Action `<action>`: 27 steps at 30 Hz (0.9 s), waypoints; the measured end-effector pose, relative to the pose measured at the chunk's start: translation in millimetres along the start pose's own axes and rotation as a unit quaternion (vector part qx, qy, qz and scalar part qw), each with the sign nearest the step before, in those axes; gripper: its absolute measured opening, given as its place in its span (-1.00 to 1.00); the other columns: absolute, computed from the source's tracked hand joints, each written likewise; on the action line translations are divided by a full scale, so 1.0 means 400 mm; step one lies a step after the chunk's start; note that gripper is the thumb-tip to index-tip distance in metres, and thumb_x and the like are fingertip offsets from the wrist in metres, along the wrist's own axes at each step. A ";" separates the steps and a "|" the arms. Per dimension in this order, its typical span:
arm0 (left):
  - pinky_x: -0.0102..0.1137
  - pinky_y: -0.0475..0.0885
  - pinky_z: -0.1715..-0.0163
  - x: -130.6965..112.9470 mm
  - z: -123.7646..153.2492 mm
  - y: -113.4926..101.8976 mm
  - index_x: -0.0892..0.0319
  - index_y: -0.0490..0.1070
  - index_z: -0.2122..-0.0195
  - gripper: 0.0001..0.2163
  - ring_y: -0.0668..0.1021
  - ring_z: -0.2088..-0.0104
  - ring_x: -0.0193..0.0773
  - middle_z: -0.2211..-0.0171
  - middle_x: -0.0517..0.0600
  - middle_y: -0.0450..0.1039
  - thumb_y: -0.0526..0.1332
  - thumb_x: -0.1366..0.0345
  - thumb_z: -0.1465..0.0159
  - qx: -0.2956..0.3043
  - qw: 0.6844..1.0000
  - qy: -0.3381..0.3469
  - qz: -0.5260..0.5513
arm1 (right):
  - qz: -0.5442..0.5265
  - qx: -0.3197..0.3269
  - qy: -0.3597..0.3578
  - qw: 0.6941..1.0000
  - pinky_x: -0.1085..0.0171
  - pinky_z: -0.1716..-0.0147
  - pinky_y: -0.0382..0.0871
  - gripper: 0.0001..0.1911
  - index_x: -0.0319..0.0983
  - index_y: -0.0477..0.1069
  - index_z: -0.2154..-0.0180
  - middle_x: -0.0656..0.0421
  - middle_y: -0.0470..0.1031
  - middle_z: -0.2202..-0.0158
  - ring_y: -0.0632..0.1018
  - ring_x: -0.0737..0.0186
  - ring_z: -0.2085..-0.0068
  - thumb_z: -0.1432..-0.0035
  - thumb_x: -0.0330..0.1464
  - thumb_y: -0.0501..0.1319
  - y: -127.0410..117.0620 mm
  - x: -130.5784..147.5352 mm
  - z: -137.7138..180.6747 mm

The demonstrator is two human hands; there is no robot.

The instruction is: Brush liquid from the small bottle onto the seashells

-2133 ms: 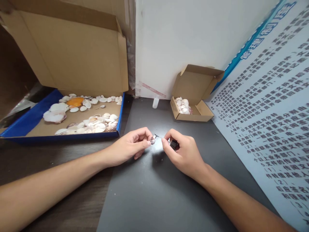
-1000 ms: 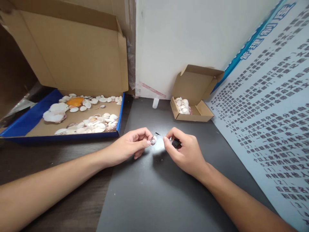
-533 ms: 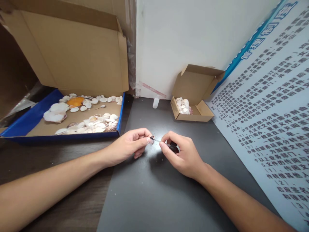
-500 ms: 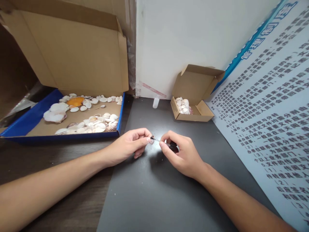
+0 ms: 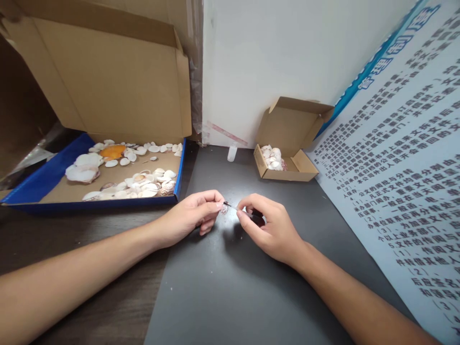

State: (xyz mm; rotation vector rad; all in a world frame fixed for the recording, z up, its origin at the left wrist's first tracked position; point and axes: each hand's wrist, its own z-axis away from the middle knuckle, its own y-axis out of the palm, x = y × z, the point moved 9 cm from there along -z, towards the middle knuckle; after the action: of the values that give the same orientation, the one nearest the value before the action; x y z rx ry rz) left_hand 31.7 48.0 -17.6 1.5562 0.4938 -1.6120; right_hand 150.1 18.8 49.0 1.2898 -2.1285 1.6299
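My left hand (image 5: 196,212) pinches a small brownish, patterned shell (image 5: 224,209) between thumb and index finger, its other fingers curled in. My right hand (image 5: 273,227) is closed around a thin tool (image 5: 232,207) with a pale, narrow shaft and a dark tip. A dark handle or body (image 5: 257,218) shows inside the curled right fingers; its exact kind is unclear. The tool's tip meets the shell at my left fingertips. Both hands are just above the dark grey mat (image 5: 194,297).
On the left stands an open blue-edged cardboard box (image 5: 177,184) with many white shells and one orange shell (image 5: 113,152). A small open carton (image 5: 287,175) holding shells sits at the back right. Between them is a small translucent white container (image 5: 232,153). A printed sheet (image 5: 395,191) borders the right side.
The tool's tip and the shell have shifted slightly at my left fingertips, and the shell's face is tilted a little differently. Otherwise both hands stay nearly in place.
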 end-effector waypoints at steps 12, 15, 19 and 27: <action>-0.57 0.21 0.63 -0.002 0.001 0.001 0.18 0.27 0.38 -0.83 0.18 0.64 -0.47 0.65 -0.22 0.05 0.20 0.24 -0.30 -0.007 0.999 -0.012 0.044 | -0.019 0.004 -0.004 1.000 0.38 0.43 0.21 -0.93 -0.22 0.38 0.34 0.25 0.37 0.44 0.35 0.38 0.45 -0.21 -0.43 0.15 0.000 0.005 -0.001; -0.57 0.21 0.63 0.000 0.000 -0.001 0.18 0.27 0.38 -0.83 0.19 0.64 -0.48 0.63 -0.22 0.06 0.20 0.24 -0.30 -0.007 0.999 -0.011 0.048 | 0.003 0.012 0.019 1.000 0.37 0.42 0.19 -0.92 -0.22 0.38 0.35 0.27 0.38 0.46 0.34 0.39 0.46 -0.20 -0.44 0.15 0.003 -0.007 0.000; -0.57 0.20 0.63 0.002 -0.001 -0.004 0.19 0.27 0.37 -0.83 0.20 0.63 -0.49 0.60 -0.20 0.11 0.20 0.24 -0.29 -0.010 0.999 -0.013 0.049 | 0.017 0.009 0.050 0.999 0.37 0.46 0.14 -0.90 -0.21 0.33 0.42 0.31 0.32 0.53 0.30 0.41 0.50 -0.16 -0.46 0.15 0.001 -0.022 0.000; -0.57 0.21 0.63 0.001 -0.001 0.000 0.18 0.28 0.37 -0.83 0.19 0.64 -0.48 0.64 -0.22 0.05 0.20 0.23 -0.30 -0.006 0.999 -0.014 0.052 | -0.018 0.003 0.022 1.000 0.38 0.46 0.16 -0.88 -0.21 0.30 0.38 0.30 0.29 0.52 0.30 0.40 0.49 -0.24 -0.42 0.10 -0.006 -0.005 -0.001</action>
State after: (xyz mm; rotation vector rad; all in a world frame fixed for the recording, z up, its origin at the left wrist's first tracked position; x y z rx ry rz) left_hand 31.9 48.3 -18.0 1.5236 0.3994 -1.5480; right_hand 153.1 20.1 49.7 1.2735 -2.0650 1.6358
